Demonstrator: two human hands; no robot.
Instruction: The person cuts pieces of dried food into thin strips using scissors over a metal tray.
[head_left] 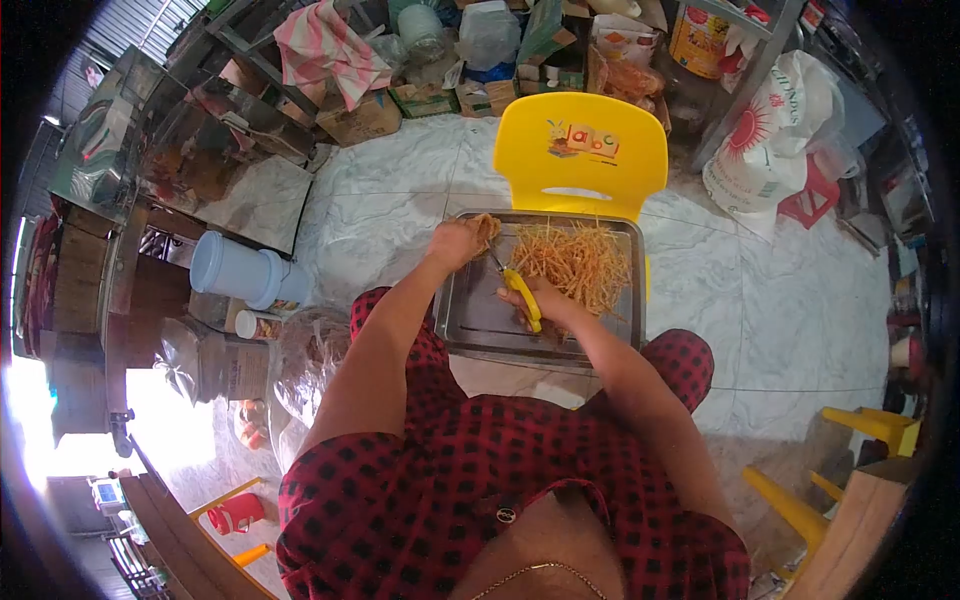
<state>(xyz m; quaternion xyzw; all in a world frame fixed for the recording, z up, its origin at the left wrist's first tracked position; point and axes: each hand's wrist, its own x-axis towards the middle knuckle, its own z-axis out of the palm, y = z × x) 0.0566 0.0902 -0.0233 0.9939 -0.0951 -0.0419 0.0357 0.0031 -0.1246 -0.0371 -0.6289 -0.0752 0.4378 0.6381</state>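
My left hand (pixel 455 244) is closed around a brownish, dried-looking piece of food (pixel 487 229) at the tray's upper left; its exact kind I cannot make out. In my right hand (pixel 549 298) is a pair of scissors with yellow handles (pixel 516 287), the blades pointing up and left at that piece. Whether the blades touch it is hard to see. A heap of thin, golden-brown dried strips (pixel 575 262) covers the right half of the dark metal tray (pixel 478 322), just beyond my right hand. A few small bits lie elsewhere on the tray.
Behind the tray rises a yellow chair back (pixel 585 135) with "abc" on it. White buckets (pixel 232 268) and a clear plastic bag (pixel 308 365) stand on the left. Shelves with boxes (pixel 362 117) line the back. A white sack (pixel 775 150) sits at the right on the tiled floor (pixel 790 300).
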